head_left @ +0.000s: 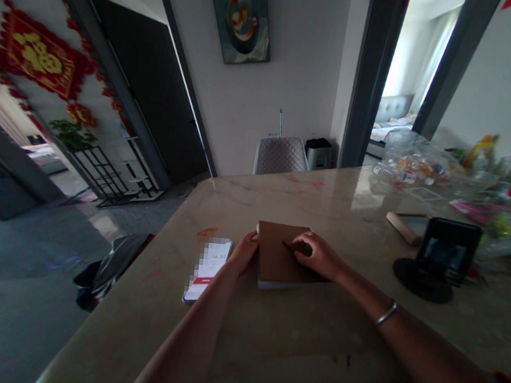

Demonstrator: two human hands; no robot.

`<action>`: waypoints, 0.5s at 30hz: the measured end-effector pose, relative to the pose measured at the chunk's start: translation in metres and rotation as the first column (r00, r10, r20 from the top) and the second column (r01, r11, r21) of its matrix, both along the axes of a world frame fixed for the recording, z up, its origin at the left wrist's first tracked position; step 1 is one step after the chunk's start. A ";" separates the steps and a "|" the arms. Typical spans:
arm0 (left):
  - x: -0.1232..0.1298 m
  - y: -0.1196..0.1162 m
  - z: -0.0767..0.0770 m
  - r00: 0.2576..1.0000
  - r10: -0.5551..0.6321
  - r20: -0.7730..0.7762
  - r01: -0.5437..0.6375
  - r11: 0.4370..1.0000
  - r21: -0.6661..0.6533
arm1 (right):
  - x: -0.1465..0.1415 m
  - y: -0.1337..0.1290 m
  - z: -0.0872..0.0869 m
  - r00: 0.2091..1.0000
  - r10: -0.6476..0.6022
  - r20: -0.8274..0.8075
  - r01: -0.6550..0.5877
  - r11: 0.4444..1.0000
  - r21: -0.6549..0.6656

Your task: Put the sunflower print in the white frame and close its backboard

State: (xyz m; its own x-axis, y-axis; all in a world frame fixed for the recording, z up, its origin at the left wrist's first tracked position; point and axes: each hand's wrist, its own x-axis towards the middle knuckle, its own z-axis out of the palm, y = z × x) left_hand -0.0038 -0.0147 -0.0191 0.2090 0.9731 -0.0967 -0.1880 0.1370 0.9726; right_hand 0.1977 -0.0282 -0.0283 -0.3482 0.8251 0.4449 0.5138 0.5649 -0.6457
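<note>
A brown-covered notebook (276,256) lies closed on the marble table (246,199). At its left edge is my left hand (245,250), its fingers against the edge and partly hidden. Over the cover, my right hand (315,253) is closed in a pinch on a small dark thin object (287,244), too small to name. A silver bangle (387,313) circles my right wrist. To the left of the notebook lies a phone (209,268) with a lit screen, beside my left forearm.
At the right are a black stand (439,261) with a dark screen, a pale wooden frame (407,226) and clear plastic bags (419,161). A quilted chair (282,156) stands beyond the far edge. A dark bag (115,265) lies on the floor at left.
</note>
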 end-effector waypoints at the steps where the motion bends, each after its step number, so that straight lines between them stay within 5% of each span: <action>1: 0.004 -0.003 0.002 0.999 -0.033 0.012 0.033 0.999 -0.008 | 0.001 0.000 0.001 1.000 -0.025 -0.002 0.025 1.000 0.004; 5: 0.016 -0.010 0.002 0.994 -0.103 0.045 0.103 0.995 -0.014 | 0.002 0.003 0.000 0.994 -0.105 -0.003 0.105 0.993 0.045; 15: 0.013 0.002 -0.010 0.997 0.079 -0.025 -0.081 0.993 -0.087 | 0.004 0.003 -0.005 0.989 -0.107 0.098 0.097 0.991 0.097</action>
